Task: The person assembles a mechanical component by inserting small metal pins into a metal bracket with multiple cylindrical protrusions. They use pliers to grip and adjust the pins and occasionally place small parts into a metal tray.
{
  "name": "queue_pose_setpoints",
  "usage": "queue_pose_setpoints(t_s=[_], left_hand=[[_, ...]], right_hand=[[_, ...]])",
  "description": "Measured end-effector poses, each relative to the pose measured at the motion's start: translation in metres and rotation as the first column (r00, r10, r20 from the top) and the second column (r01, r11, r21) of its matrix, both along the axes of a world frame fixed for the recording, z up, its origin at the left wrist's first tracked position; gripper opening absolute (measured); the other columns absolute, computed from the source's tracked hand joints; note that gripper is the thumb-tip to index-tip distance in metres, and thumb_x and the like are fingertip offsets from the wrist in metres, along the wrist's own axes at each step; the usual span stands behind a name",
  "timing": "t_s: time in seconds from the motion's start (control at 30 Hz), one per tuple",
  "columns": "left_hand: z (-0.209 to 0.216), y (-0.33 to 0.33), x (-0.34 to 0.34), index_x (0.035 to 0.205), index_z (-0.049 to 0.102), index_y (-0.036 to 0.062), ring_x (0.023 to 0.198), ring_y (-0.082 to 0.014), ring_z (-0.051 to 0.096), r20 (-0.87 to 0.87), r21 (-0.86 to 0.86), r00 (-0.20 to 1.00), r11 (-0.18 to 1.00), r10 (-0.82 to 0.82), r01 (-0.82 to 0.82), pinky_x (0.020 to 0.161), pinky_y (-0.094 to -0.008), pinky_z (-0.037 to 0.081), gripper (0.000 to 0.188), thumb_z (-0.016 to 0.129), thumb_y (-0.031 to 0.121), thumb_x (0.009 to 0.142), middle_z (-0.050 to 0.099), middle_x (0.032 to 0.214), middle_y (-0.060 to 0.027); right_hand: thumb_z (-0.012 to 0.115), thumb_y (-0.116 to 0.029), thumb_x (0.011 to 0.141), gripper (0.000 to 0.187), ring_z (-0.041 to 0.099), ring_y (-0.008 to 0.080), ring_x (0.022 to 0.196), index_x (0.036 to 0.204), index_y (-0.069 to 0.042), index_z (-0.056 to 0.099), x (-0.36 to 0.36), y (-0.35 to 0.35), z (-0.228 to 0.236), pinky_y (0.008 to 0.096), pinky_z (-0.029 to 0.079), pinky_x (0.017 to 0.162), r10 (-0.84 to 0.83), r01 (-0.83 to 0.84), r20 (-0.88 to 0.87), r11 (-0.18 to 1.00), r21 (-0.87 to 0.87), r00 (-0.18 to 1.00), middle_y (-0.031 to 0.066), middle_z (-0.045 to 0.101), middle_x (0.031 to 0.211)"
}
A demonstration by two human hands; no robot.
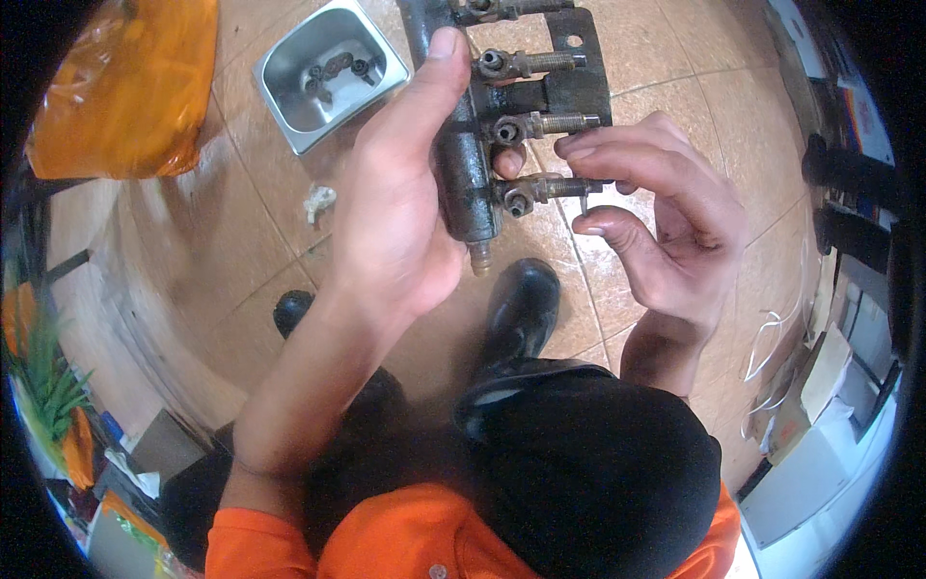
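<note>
My left hand point(400, 193) is closed around a dark, greasy metal manifold pipe point(473, 207), thumb along its upper side. Several brass valves with stems stick out to the right. A flat dark bracket point(582, 92) joins the pipe behind them. At the nearest valve point(545, 190), my right hand point(675, 207) is curled, with thumb and fingers on either side of the stem's end. A thin, pin-like piece point(584, 205) shows by the thumb tip; it is too small to name. Some of the right fingers are hidden behind others.
A square steel pan point(280, 114) with a few small dark parts point(338, 72) stands on the tiled floor. Near it lies a crumpled white scrap point(318, 203). An orange plastic bag point(130, 87) is at far left. White cable point(767, 357) and boxes line the right. My black boots point(526, 299) are below.
</note>
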State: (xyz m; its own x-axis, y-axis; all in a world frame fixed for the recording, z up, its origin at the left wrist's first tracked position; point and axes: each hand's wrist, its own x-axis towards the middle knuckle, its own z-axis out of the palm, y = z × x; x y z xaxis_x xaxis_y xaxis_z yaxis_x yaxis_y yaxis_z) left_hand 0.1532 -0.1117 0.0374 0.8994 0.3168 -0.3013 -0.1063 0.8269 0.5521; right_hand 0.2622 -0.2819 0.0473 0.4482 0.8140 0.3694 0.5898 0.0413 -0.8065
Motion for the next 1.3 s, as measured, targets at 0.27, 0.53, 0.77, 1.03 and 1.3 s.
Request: queue_pose_setpoints(t_s=[0.27,0.53,0.77,1.03,1.3], left_hand=[[-0.004,-0.002,-0.003,0.121,0.060,0.0102,0.078,-0.0125,0.063,0.019,0.028,0.999,0.999,0.027,-0.027,0.064,-0.0255,0.052,0.032,0.046,0.035,0.107,0.069,0.106,-0.0039],[-0.012,-0.011,-0.009,0.120,0.061,0.0104,0.077,-0.0124,0.062,0.052,0.010,0.998,1.000,0.017,-0.018,0.064,-0.0257,0.052,0.031,0.047,0.035,0.107,0.069,0.105,-0.0037],[-0.018,-0.013,-0.008,0.119,0.061,0.0105,0.076,-0.0123,0.062,0.078,-0.019,0.997,1.000,0.016,-0.015,0.064,-0.0258,0.051,0.031,0.047,0.036,0.106,0.069,0.104,-0.0036],[-0.020,-0.015,-0.010,0.117,0.061,0.0107,0.075,-0.0121,0.061,0.070,-0.016,0.998,1.000,0.008,-0.006,0.064,-0.0260,0.051,0.031,0.048,0.036,0.106,0.069,0.103,-0.0034],[-0.022,-0.017,-0.009,0.116,0.061,0.0109,0.074,-0.0120,0.061,0.072,-0.019,0.997,1.000,0.004,-0.003,0.063,-0.0261,0.050,0.031,0.049,0.037,0.106,0.069,0.102,-0.0033]], right_hand=[[0.081,0.001,0.069,0.036,0.066,0.0282,0.100,0.103,0.007,0.069,-0.008,0.001,0.007,0.0360,0.051,0.086,-0.044,0.052,0.096,0.996,-0.077,0.994,0.0195,0.072,0.104],[0.085,-0.002,0.070,0.041,0.065,0.0254,0.103,0.106,0.006,0.068,-0.010,-0.003,0.007,0.0335,0.055,0.085,-0.095,0.119,0.261,0.990,-0.080,0.961,0.0189,0.068,0.108],[0.085,-0.001,0.072,0.046,0.066,0.0271,0.106,0.112,0.007,0.064,-0.006,-0.003,0.007,0.0359,0.053,0.090,-0.022,0.043,0.165,0.991,-0.129,0.986,0.0200,0.068,0.110],[0.086,-0.001,0.072,0.048,0.067,0.0330,0.108,0.112,0.007,0.062,-0.002,-0.009,-0.012,0.0421,0.054,0.094,-0.032,0.032,0.007,0.999,-0.005,0.999,0.0207,0.069,0.109],[0.088,0.000,0.067,0.051,0.068,0.0301,0.104,0.112,0.008,0.064,-0.004,-0.008,-0.007,0.0365,0.055,0.088,-0.044,0.056,0.174,0.996,-0.066,0.984,0.0191,0.071,0.103]])
